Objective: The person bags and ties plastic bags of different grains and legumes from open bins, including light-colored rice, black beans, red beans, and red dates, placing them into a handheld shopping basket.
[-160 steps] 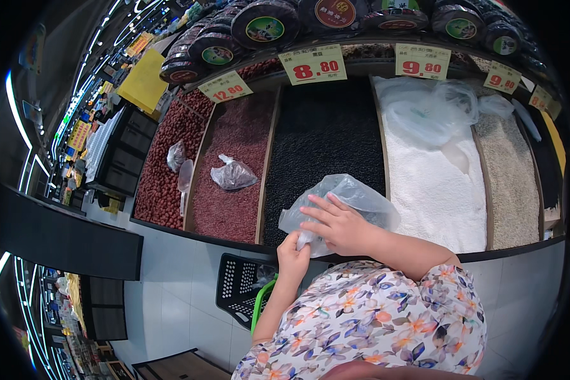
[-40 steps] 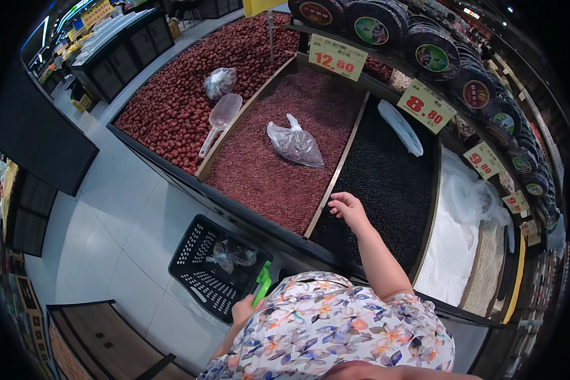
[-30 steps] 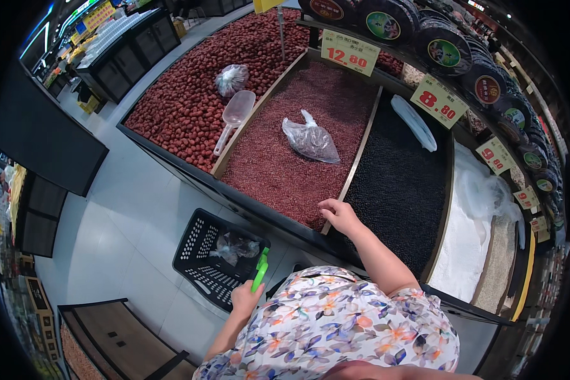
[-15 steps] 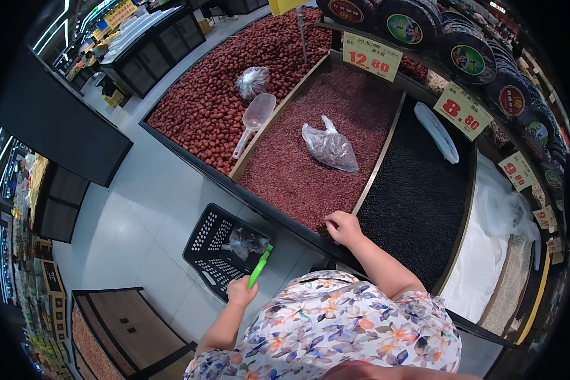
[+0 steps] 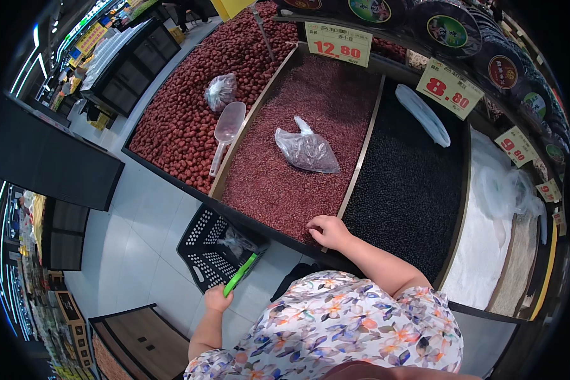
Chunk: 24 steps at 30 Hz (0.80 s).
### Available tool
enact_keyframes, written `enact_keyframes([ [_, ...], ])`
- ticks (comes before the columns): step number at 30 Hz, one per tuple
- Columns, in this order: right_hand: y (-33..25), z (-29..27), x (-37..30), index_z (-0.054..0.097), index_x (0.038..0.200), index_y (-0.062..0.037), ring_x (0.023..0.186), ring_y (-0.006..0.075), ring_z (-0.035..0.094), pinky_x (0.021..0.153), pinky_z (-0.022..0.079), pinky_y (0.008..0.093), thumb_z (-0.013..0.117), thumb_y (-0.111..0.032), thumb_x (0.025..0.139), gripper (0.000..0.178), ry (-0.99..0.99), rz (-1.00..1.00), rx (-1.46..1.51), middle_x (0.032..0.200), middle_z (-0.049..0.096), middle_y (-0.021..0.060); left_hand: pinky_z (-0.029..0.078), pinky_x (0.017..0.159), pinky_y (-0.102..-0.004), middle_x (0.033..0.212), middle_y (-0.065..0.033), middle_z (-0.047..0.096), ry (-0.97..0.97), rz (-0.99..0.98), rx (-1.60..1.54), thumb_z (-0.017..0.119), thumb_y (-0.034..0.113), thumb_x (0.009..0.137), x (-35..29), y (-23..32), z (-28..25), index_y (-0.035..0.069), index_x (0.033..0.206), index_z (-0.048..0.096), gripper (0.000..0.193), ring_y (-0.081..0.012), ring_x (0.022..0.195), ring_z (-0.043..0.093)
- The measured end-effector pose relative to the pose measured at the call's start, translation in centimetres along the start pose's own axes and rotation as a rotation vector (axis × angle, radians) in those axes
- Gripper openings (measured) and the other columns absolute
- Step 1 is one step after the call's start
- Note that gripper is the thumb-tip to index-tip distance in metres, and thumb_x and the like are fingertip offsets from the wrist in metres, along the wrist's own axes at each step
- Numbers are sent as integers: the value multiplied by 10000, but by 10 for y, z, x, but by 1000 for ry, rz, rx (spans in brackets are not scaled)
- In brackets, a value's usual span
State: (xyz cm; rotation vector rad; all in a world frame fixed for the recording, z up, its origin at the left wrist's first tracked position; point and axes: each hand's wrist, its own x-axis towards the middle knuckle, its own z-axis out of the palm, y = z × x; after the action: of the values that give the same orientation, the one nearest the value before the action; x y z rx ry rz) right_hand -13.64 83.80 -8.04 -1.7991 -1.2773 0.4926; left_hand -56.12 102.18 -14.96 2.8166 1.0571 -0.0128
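My left hand point(image 5: 218, 297) is closed round the bright green handle point(image 5: 239, 275) of a black shopping basket point(image 5: 193, 246). A clear plastic bag point(image 5: 237, 242) lies inside the basket; its contents are hard to make out. Over the near edge of a bin of small red beans point(image 5: 266, 206) is my right hand point(image 5: 328, 232), fingers curled down at the beans. Whatever its fingertips hold, if anything, is hidden. Farther back on these beans rests a knotted clear bag point(image 5: 307, 152) with dark red contents.
Red dates point(image 5: 171, 120) fill the left section, bearing a clear scoop point(image 5: 229, 123) and a crumpled bag point(image 5: 220, 92). Black beans point(image 5: 411, 190) lie right of a wooden divider point(image 5: 363, 149), with a pale plastic bag point(image 5: 423, 115) on them. White grain point(image 5: 484, 247) is farther right.
The stall has shifted left and up in view as my head turned. My right hand stays at the red beans' near edge; my left still grips the basket handle.
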Motion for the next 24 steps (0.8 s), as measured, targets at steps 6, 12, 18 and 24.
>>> enact_keyframes([
  [6,1,-3,12,625,896,-33,671,179,617,613,494,292,612,-125,769,157,32,189,213,744,635,89,477,561,-406,594,-120,570,-46,80,-14,629,295,647,19,-16,-14,68,603,534,250,-297,556,578],
  [12,13,-35,76,617,941,-23,675,95,575,610,465,240,596,-107,810,157,328,426,460,758,622,41,480,582,-422,628,-142,587,-176,74,-96,616,300,678,29,-38,-16,60,614,544,258,-322,584,583],
  [18,26,-75,181,608,1000,-32,905,257,609,804,466,338,565,-137,790,239,505,364,-49,964,636,137,463,571,-429,641,-128,580,-224,145,-262,629,317,692,44,-59,-15,62,646,570,266,-321,600,581],
  [24,72,-50,242,579,1091,-35,960,277,592,868,448,343,653,-217,699,439,338,684,-294,1007,626,139,459,568,-422,665,-130,576,-221,-32,-593,590,377,748,33,-120,63,67,678,562,318,-318,617,580],
])
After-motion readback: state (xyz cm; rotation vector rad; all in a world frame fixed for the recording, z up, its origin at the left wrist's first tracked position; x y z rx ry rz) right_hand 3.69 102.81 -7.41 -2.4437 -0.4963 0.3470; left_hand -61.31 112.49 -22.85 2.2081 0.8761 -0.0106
